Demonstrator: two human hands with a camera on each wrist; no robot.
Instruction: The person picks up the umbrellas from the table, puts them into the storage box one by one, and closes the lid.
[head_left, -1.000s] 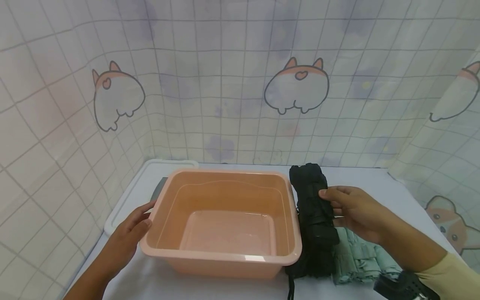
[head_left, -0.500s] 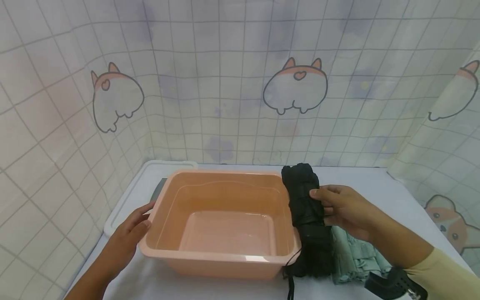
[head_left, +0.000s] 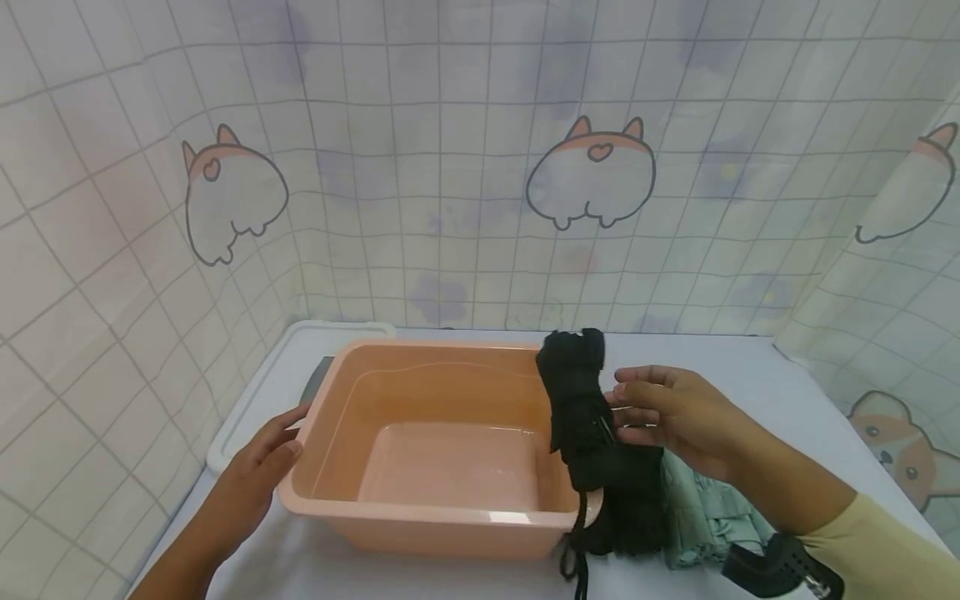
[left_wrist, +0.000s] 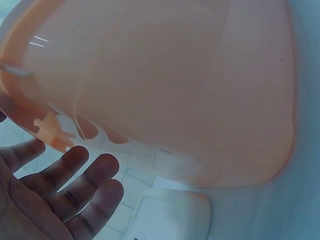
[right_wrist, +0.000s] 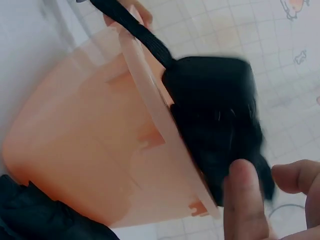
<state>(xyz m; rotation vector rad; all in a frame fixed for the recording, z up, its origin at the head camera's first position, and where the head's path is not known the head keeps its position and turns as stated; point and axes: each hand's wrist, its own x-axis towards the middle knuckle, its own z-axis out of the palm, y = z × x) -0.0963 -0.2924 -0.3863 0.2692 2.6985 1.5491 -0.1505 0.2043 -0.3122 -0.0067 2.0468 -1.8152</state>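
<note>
A peach plastic basin (head_left: 420,533) stands mid-table. My left hand (head_left: 247,483) is at its left rim, fingers loosely extended; in the left wrist view the fingertips (left_wrist: 102,167) lie just beside the handle cutouts. A black folded umbrella (head_left: 573,400) with a strap leans across the right rim, its far end tilted inward over the basin. Beside it my right hand (head_left: 678,417) has its fingers spread and curls round nothing; in the right wrist view its fingertips are close to the umbrella (right_wrist: 215,120), though contact is unclear.
Another black bundle (head_left: 633,512) lies right of the basin, with a pale green pleated bundle (head_left: 712,508) beyond it. Behind the basin at left is a white lid or tray (head_left: 300,337), with a grey object (head_left: 317,379) partly hidden by the basin. Patterned curtains surround the white table.
My right hand has moved the umbrella leftward onto the basin's rim, and its fingers have come off it. The umbrella has tipped inward. My left hand has stayed at the left rim.
</note>
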